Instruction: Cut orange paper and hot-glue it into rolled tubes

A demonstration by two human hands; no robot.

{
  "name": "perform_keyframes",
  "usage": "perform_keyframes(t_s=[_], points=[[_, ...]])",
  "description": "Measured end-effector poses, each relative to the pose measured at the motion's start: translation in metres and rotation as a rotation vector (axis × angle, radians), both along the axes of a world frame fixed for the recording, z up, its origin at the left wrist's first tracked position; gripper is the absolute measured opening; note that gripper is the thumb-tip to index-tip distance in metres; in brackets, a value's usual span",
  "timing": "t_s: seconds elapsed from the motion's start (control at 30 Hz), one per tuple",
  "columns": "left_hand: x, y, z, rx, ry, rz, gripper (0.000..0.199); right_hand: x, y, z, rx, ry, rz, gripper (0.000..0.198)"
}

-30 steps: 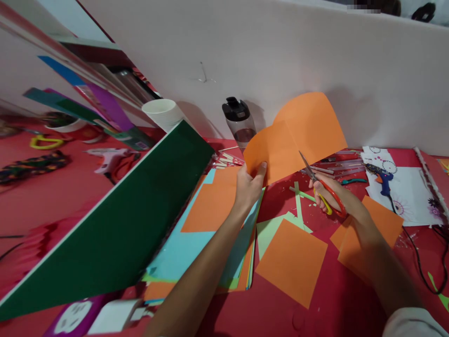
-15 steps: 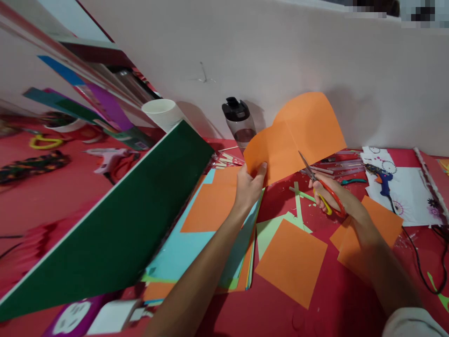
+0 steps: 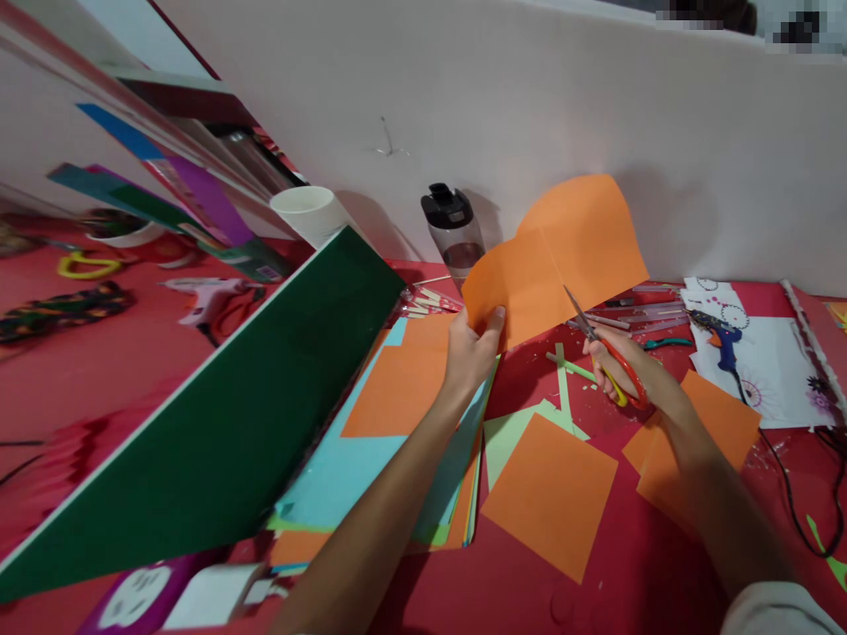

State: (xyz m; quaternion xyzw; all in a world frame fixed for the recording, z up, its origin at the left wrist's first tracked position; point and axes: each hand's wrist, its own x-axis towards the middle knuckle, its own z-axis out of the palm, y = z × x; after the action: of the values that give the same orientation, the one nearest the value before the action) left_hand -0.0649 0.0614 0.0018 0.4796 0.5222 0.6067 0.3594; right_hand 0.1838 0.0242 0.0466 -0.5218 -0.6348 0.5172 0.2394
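Head view. Change: almost none over the last second. The free right corner of the orange sheet (image 3: 582, 229) has drawn slightly inward. The scissors (image 3: 617, 355) hold the same position at its lower edge, so the cutting shows no clear advance. A faint line runs up the sheet from the blade tips; whether it is a crease or a slit cannot be told.

Sheet location: held raised near the far edge of the table (image 3: 522, 582), in front of the wall (image 3: 562, 106) and just right of the bottle (image 3: 456, 234).

Left hand (image 3: 471, 353): grasping the sheet's lower left corner, thumb on the near face. The left forearm (image 3: 390, 503) extends diagonally from the table's near edge, over the paper stack (image 3: 337, 481).

Right hand (image 3: 640, 354): grasping the scissors by their handles, blades angled up and left. The right forearm (image 3: 715, 476) reaches inward from the near right corner.
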Motion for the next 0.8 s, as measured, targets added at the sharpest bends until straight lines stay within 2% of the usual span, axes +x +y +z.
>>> perform_keyframes(t_s=[0.63, 0.8], points=[[0.0005, -0.0012, 0.0047, -0.005, -0.007, -0.002, 0.038, -0.0021, 0.0036, -0.005, -0.039, -0.013, -0.038, 0.047], [0.0007, -0.0017, 0.006, -0.004, 0.007, -0.001, 0.037, -0.0053, 0.0021, 0.0013, -0.026, -0.025, -0.035, 0.047]])
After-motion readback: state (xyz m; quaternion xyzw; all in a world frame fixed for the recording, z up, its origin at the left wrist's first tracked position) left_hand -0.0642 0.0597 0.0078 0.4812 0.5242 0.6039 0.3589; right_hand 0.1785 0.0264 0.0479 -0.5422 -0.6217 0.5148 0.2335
